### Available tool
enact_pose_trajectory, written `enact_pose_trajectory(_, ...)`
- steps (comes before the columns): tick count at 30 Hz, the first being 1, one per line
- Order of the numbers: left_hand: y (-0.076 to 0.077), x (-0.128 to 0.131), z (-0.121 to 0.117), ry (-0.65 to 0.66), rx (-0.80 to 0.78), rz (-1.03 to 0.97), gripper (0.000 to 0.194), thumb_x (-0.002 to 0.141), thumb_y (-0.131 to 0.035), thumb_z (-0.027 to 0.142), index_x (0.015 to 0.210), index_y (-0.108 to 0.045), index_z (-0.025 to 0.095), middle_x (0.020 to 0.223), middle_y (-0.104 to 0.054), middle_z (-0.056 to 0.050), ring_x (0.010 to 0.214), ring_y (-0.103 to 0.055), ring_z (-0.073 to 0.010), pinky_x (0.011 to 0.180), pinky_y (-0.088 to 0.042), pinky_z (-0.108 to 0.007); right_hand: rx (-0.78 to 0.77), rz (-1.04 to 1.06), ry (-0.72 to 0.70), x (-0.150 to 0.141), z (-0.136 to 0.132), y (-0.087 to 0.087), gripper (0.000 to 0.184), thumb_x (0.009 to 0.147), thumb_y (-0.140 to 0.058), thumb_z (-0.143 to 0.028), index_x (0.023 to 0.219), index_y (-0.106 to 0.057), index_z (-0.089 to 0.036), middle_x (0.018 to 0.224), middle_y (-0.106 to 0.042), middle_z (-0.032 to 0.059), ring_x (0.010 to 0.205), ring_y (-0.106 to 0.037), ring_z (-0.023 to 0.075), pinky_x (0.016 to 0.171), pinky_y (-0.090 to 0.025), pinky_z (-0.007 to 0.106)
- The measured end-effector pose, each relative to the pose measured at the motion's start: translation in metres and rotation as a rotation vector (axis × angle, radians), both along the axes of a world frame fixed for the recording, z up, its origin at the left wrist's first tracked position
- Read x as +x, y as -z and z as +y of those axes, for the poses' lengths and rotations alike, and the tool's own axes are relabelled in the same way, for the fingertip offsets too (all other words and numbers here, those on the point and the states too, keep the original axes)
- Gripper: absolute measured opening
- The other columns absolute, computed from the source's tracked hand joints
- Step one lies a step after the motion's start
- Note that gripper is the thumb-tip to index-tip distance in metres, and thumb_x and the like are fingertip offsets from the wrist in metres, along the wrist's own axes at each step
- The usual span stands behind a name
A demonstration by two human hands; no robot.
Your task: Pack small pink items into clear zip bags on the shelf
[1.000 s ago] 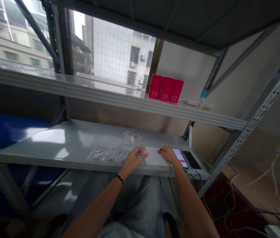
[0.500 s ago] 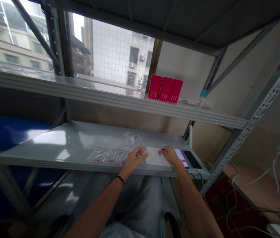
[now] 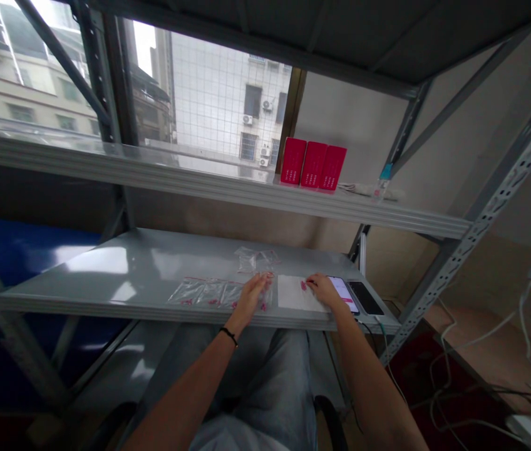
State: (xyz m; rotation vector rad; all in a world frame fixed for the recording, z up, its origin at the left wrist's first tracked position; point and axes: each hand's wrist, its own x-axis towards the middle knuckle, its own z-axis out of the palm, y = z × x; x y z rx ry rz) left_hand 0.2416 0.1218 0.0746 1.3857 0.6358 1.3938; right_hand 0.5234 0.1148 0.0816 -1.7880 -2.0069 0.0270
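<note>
My left hand point(image 3: 251, 297) lies over a clear zip bag point(image 3: 269, 294) with its fingers stretched out; its thumb is hidden. A small pink piece point(image 3: 264, 307) shows at that bag's lower end. To its left, several more clear bags point(image 3: 208, 292) lie in a row, with small pink pieces near their bottoms. My right hand point(image 3: 324, 290) has its fingers pinched together at the edge of some small pink pieces point(image 3: 304, 285) on a white sheet point(image 3: 288, 294). Whatever is between those fingertips is too small to make out.
Behind my left hand lie more clear bags point(image 3: 256, 259). A lit phone point(image 3: 342, 293) and a dark slab-like device point(image 3: 365, 298) with a cable sit right of my right hand. Red boxes point(image 3: 313, 164) stand on the upper shelf point(image 3: 200, 185); a metal post point(image 3: 491, 210) rises at right.
My left hand has lowered the bag onto the shelf at the row's right end, and its fingers have straightened. My right hand has stayed nearly in place by the pink pieces.
</note>
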Motion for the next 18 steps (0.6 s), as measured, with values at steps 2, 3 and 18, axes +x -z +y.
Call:
enact_pose_trajectory(2, -0.001, 0.0, -0.001, 0.012, 0.008, 0.0, 0.046, 0.085, -0.062, 0.058, 0.099, -0.075, 0.017, 0.105, -0.076, -0.01, 0.097, -0.067, -0.0241, 0.09, -0.049, -0.035, 0.021, 0.023, 0.001, -0.003, -0.002, -0.005, 0.021, 0.092, -0.056, -0.019, 0.091, -0.077, -0.017, 0.094, -0.072, 0.0095, 0.092, -0.063, 0.0205, 0.087, -0.042, 0.028)
enact_pose_trajectory(3, -0.002, 0.0, -0.002, 0.02, 0.013, 0.003, 0.045, 0.086, -0.062, 0.058, 0.1, -0.075, 0.017, 0.106, -0.076, -0.01, 0.098, -0.067, -0.024, 0.091, -0.048, -0.035, 0.038, 0.038, 0.004, -0.004, -0.003, -0.008, 0.021, 0.092, -0.056, -0.018, 0.09, -0.077, -0.017, 0.092, -0.072, 0.0096, 0.091, -0.063, 0.0208, 0.086, -0.043, 0.028)
enact_pose_trajectory(18, -0.018, -0.004, -0.017, 0.071, 0.104, 0.116, 0.041, 0.083, -0.067, 0.052, 0.102, -0.072, 0.016, 0.1, -0.074, -0.007, 0.097, -0.065, -0.0249, 0.09, -0.048, -0.036, 0.264, 0.485, -0.492, -0.119, -0.041, -0.065, 0.025, 0.096, -0.05, -0.019, 0.103, -0.073, -0.022, 0.103, -0.069, 0.0057, 0.101, -0.062, 0.0192, 0.092, -0.046, 0.033)
